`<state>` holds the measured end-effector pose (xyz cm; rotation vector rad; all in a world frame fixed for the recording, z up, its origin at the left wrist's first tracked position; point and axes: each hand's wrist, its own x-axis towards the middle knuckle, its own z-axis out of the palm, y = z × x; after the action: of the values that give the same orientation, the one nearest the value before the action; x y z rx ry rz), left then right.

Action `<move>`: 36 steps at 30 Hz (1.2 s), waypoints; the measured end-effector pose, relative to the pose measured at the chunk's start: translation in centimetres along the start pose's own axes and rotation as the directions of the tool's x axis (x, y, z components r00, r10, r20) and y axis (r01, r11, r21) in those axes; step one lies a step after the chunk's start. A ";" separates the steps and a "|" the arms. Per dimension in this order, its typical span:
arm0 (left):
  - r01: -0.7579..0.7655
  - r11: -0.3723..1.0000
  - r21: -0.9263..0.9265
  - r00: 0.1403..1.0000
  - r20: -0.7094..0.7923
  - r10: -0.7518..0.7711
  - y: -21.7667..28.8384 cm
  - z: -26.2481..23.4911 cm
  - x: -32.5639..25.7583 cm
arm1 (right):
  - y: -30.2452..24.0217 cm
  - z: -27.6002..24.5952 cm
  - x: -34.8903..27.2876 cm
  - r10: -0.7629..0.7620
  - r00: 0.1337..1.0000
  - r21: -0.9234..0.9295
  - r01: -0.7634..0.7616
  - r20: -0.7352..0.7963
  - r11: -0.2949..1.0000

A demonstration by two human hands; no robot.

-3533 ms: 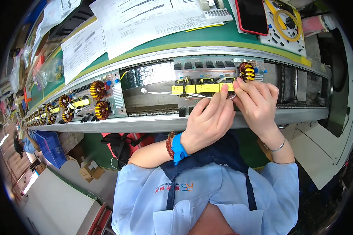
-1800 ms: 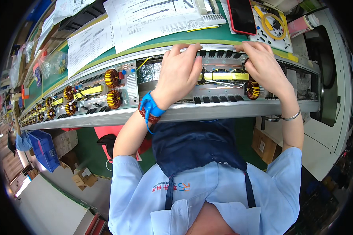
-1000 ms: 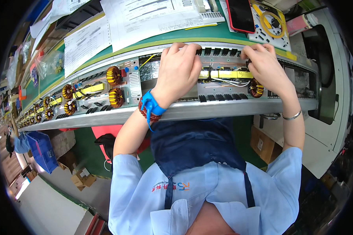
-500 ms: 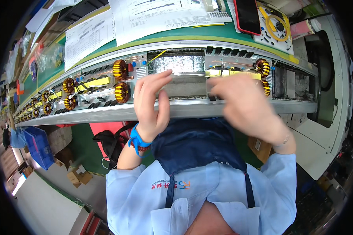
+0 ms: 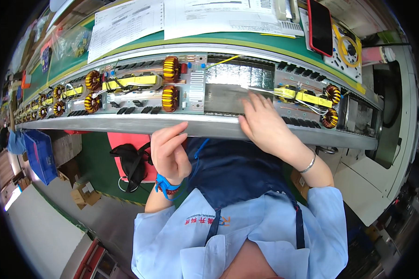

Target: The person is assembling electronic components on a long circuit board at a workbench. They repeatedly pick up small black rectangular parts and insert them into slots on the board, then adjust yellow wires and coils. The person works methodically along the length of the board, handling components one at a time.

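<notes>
My right hand point(image 5: 267, 122) reaches over the gap in the rail line, palm down with fingers stretched out. Its fingertips are close to the white wire ends point(image 5: 258, 89) that stick out from the right-hand circuit board point(image 5: 299, 111); whether they touch cannot be made out. That board carries a yellow-taped transformer point(image 5: 313, 98) and copper-wound ring coils point(image 5: 332, 94). At the near edge of the metal rail point(image 5: 219, 124), my left hand point(image 5: 170, 151) is raised, fingers loosely bent and apart, nothing visible in it. A blue wrist strap point(image 5: 164, 184) circles that wrist.
Another board point(image 5: 196, 90) with ring coils lies left of the gap, a yellow wire point(image 5: 226, 60) at its corner. More boards line the rail leftward. Behind are printed sheets point(image 5: 125, 28), a red-edged phone point(image 5: 320, 30) and a yellow cable coil point(image 5: 348, 49).
My left hand has drawn back from over the gap to the rail's near edge. My right hand has moved off the right board toward the gap, its fingers now straighter. The view has shifted.
</notes>
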<state>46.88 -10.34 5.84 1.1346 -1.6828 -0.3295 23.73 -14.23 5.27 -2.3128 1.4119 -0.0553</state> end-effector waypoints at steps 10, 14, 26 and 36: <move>0.142 0.983 0.116 0.986 -0.102 -0.130 -2.6 -2.6 -2.3 | 2.3 -1.3 -2.0 0.169 0.985 -0.023 -0.169 0.017 0.985; 0.163 0.981 0.108 0.983 -0.103 -0.152 -3.2 -2.8 -2.3 | 3.5 -1.9 -2.9 0.275 0.961 -0.027 -0.274 0.037 0.961; 0.294 0.948 0.122 0.955 -0.071 -0.288 -4.1 -2.7 -2.8 | 8.4 -3.5 -6.3 0.617 0.786 -0.071 -0.617 -0.026 0.784; 0.263 0.901 0.346 0.958 0.015 -0.286 -3.9 -2.9 -0.8 | 14.5 -2.1 -10.4 0.674 0.724 -0.125 -0.689 -0.142 0.714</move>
<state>51.41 -10.86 3.95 1.6446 -1.6774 -0.2572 6.01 -11.69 3.59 -1.7623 2.3148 0.1982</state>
